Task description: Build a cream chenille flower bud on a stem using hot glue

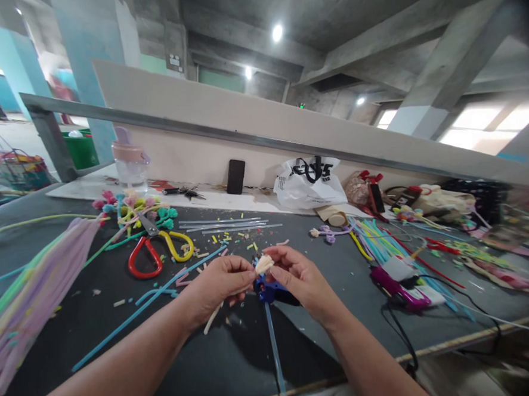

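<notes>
My left hand (229, 279) pinches a small cream pipe-cleaner flower (264, 264) between thumb and forefinger. The thumb and fingers of my right hand (298, 276) close on its other side. A cream stem (213, 319) shows below my left hand. Right under the flower lies a blue glue gun (266, 290), partly hidden by my hands, with a clear glue stick (275, 347) running from it toward the table's front edge. Left of my hands are a blue pipe cleaner (133, 321) and scissors with one red and one yellow handle (145, 257).
Bundled pastel pipe cleaners (50, 283) cover the left side, near finished coloured flowers (133, 209). Clear glue sticks (230, 224) and scraps lie behind my hands. A purple glue gun (399, 288) with a cable is at right. A phone (236, 176) and white bag (311, 183) stand at the back.
</notes>
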{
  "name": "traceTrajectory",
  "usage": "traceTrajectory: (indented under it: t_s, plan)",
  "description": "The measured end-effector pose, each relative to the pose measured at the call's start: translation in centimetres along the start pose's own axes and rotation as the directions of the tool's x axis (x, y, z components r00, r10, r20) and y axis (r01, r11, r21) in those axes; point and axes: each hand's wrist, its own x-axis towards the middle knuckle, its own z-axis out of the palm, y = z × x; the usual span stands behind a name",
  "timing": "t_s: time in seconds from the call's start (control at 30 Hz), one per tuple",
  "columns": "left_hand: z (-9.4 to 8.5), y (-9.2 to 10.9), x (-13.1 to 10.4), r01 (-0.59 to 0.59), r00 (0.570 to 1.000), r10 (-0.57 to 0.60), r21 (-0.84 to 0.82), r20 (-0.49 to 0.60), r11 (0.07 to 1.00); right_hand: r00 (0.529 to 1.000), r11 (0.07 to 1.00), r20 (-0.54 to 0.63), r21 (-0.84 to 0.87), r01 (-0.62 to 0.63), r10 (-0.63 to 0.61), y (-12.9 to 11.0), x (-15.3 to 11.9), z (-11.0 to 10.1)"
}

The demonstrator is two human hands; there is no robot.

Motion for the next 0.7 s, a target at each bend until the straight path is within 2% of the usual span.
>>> traceTrajectory:
  t_s: [0.2, 0.3, 0.47, 0.63, 0.7]
  plan:
    - [0.5, 0.0, 0.3, 0.008, 0.996, 0.003, 0.128, -0.090, 0.992, 0.999, 0.999, -0.031, -0.036, -0.020, 0.019, 0.5, 0.1, -0.2]
    - [0.6, 0.0, 0.2, 0.018, 0.998, -0.012, 0.092, -0.060, 0.996, 0.999, 0.998, -0.032, -0.055, -0.010, 0.008, 0.8, 0.2, -0.2]
    - [0.2, -0.4, 0.1, 0.027, 0.998, -0.029, 0.034, 0.059, 0.999, 1.000, 0.997, -0.020, -0.071, 0.000, -0.002, 0.9, 0.3, 0.0]
    - [0.0, -0.5, 0.3, 0.037, 0.999, -0.037, 0.018, 0.024, 0.999, 1.000, 0.997, -0.018, -0.076, 0.009, -0.010, 0.3, 0.2, -0.4]
    - [-0.2, -0.6, 0.4, 0.051, 0.999, -0.051, 0.006, -0.003, 0.999, 0.998, 0.994, -0.061, -0.113, 0.013, -0.020, 0.2, 0.4, -1.1]
